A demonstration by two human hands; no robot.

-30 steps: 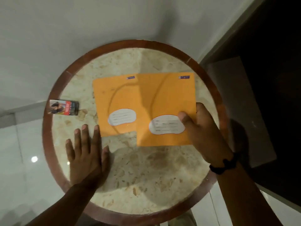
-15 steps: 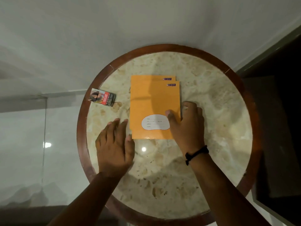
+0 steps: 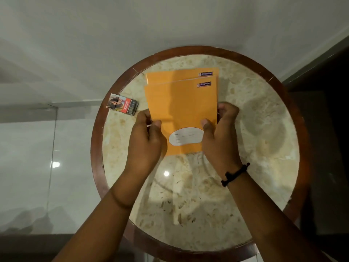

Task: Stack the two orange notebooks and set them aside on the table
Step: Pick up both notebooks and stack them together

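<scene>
My left hand (image 3: 145,140) and right hand (image 3: 220,137) pinch the notebooks (image 3: 181,110) between them; uneven far edges, loose pinch could let the top one slide.

Single head view, looking steeply down, close above round table (image 3: 264,129), forearms entering from below

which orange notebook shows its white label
The top orange notebook, gripped by both hands; the bottom orange notebook shows only a far strip behind it.
</scene>
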